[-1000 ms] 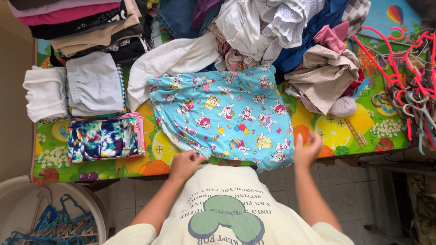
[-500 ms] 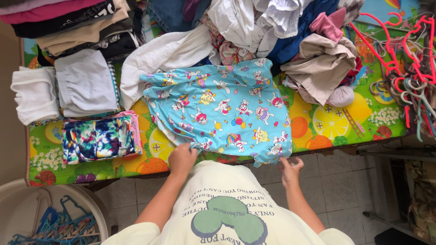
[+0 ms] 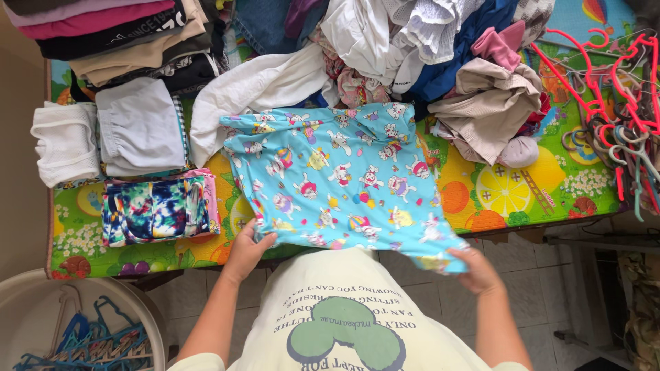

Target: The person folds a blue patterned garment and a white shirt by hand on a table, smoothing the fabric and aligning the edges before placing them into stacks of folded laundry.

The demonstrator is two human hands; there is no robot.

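Surface: fruit-printed play mat (image 3: pixel 522 192) covers your bench, with tiled floor below its near edge.
Garment: your light blue garment with cartoon rabbits (image 3: pixel 344 178) lies spread in the middle of the mat, its lower hem pulled off the near edge toward your body.
Left hand: your left hand (image 3: pixel 249 249) grips the garment's lower left corner, fingers curled over the cloth at the bench edge.
Right hand: your right hand (image 3: pixel 476 266) pinches the lower right corner, fingers closed on the fabric and lifting it just clear of the edge.
Left of the garment: a folded tie-dye piece (image 3: pixel 155 211) sits on a pink one, near your left hand but apart from it.
Further left: a folded grey garment (image 3: pixel 141 127) lies beside a folded white one (image 3: pixel 65 143).
Far left corner: a stack of folded clothes (image 3: pixel 117 38) in pink, black and tan.
Above the garment: a loose heap of unfolded laundry (image 3: pixel 405 41), with a white piece (image 3: pixel 254 89) touching the blue garment's top edge.
Right of it: crumpled beige clothing (image 3: pixel 491 106), just beside the blue cloth.
Far right: a tangle of pink and red hangers (image 3: pixel 612 96).
Lower left: a pale tub (image 3: pixel 20 295) on the floor holding blue hangers (image 3: pixel 89 340).
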